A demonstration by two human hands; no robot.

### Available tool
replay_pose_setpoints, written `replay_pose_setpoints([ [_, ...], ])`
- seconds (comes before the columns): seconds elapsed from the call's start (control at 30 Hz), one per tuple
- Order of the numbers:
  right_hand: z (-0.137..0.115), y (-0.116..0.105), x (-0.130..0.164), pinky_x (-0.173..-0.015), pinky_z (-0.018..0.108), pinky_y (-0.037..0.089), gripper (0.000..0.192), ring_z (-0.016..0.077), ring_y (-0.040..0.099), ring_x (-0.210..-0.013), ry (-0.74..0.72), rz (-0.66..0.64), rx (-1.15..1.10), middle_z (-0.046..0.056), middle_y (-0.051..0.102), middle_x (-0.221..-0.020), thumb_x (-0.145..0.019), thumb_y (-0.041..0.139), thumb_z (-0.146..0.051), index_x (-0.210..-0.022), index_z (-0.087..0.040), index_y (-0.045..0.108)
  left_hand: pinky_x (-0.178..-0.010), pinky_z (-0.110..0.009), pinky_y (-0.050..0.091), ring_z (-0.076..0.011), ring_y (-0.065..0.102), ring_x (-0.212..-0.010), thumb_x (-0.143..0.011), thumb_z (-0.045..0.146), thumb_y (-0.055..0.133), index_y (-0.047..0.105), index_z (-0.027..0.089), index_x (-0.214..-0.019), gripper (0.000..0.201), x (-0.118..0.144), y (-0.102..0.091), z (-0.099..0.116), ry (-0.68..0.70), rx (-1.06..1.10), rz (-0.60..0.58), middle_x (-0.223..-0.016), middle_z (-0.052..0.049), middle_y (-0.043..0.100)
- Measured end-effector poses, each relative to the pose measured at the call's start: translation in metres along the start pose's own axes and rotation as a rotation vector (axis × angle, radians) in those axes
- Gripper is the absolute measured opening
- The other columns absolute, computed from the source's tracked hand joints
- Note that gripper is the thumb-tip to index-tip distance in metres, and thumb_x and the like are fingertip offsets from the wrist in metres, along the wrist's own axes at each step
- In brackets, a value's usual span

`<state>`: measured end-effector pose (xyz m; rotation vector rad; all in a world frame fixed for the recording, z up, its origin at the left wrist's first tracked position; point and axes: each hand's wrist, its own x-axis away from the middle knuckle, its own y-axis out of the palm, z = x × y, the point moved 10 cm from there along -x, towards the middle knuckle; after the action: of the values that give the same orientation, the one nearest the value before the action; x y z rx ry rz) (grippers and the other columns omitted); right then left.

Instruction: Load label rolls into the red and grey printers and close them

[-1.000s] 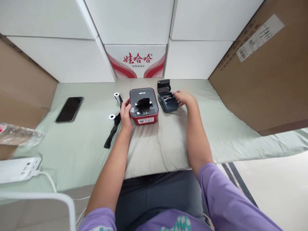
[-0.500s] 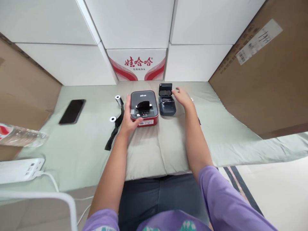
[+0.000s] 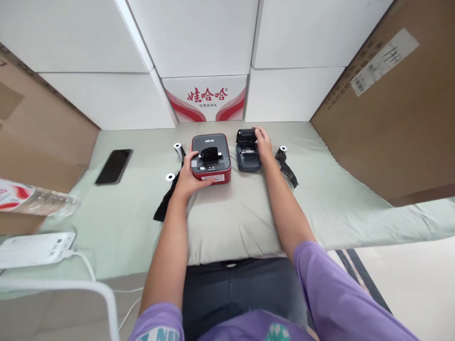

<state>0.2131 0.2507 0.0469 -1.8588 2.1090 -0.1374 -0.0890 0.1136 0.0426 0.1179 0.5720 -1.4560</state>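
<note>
A red and black label printer (image 3: 211, 165) sits on the cloth, a black strip sticking up from the slot in its top. My left hand (image 3: 189, 179) grips its front left corner, with the fingers along the left side and the thumb across the front. To its right is a small dark portable printer (image 3: 249, 161), its lid (image 3: 246, 136) raised and the inside showing. My right hand (image 3: 263, 144) is closed at the lid's right edge; part of the fingers is hidden behind it.
Small rolls with black ribbon lie on both sides: one white-ended roll (image 3: 177, 148) and another (image 3: 170, 177) at left, a third (image 3: 282, 149) at right. Further left are a phone (image 3: 114, 166), a plastic bottle (image 3: 39, 199) and a white power strip (image 3: 35, 249). Cardboard boxes (image 3: 398, 128) wall the sides.
My right hand has moved left onto the small printer's lid, uncovering the ribbon roll at right. The red printer sits slightly turned, with my left hand still around its corner. The view has shifted a little.
</note>
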Motion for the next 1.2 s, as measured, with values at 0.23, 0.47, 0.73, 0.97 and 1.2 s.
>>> replay_pose_setpoints([
  [0.23, 0.027, 0.006, 0.000, -0.103, 0.031, 0.052, 0.048, 0.0186, 0.067, -0.112, 0.114, -0.123, -0.153, 0.008, 0.072, -0.122, -0.071, 0.057, -0.031, -0.117, -0.017, 0.066, -0.131, -0.052, 0.028, -0.0391, 0.033, -0.158, -0.044, 0.037, 0.104, 0.046, 0.028, -0.147, 0.119, 0.000, 0.003, 0.000, 0.044, -0.062, -0.045, -0.173, -0.018, 0.025],
  [0.47, 0.026, 0.010, 0.012, -0.100, 0.033, 0.056, 0.060, 0.0176, 0.068, -0.105, 0.203, -0.361, -0.299, 0.007, 0.066, -0.133, -0.069, 0.061, -0.022, -0.129, -0.021, 0.061, -0.132, -0.054, 0.024, -0.0391, 0.029, -0.160, -0.051, 0.041, 0.102, 0.043, 0.028, -0.150, 0.116, 0.001, 0.006, 0.004, 0.048, -0.070, -0.052, -0.174, -0.018, 0.023],
  [0.73, 0.028, 0.003, 0.010, -0.088, 0.029, 0.060, 0.101, 0.0117, 0.066, -0.096, 0.115, -0.385, -0.253, 0.008, 0.045, -0.154, -0.070, 0.070, -0.021, -0.161, -0.036, 0.032, -0.132, -0.054, 0.024, -0.0382, 0.029, -0.160, -0.051, 0.039, 0.103, 0.045, 0.029, -0.150, 0.115, 0.001, 0.008, 0.003, 0.040, -0.031, -0.046, -0.173, -0.017, 0.025],
  [0.97, 0.025, 0.006, 0.012, -0.102, 0.031, 0.055, 0.082, 0.0151, 0.068, -0.107, 0.084, -0.397, -0.345, 0.004, 0.065, -0.131, -0.069, 0.073, -0.022, -0.147, -0.028, 0.052, -0.130, -0.054, 0.028, -0.0380, 0.036, -0.157, -0.052, 0.040, 0.102, 0.044, 0.030, -0.150, 0.114, 0.002, 0.008, 0.005, 0.031, -0.030, -0.032, -0.173, -0.018, 0.024],
  [1.2, 0.020, -0.006, 0.014, -0.105, 0.032, 0.053, 0.049, 0.0147, 0.069, -0.106, 0.212, -0.227, -0.250, 0.007, 0.071, -0.126, -0.085, 0.063, -0.029, -0.134, -0.021, 0.061, -0.131, -0.054, 0.025, -0.0386, 0.029, -0.160, -0.052, 0.044, 0.101, 0.041, 0.026, -0.152, 0.117, 0.002, 0.008, 0.007, 0.042, -0.068, -0.032, -0.173, -0.020, 0.023],
])
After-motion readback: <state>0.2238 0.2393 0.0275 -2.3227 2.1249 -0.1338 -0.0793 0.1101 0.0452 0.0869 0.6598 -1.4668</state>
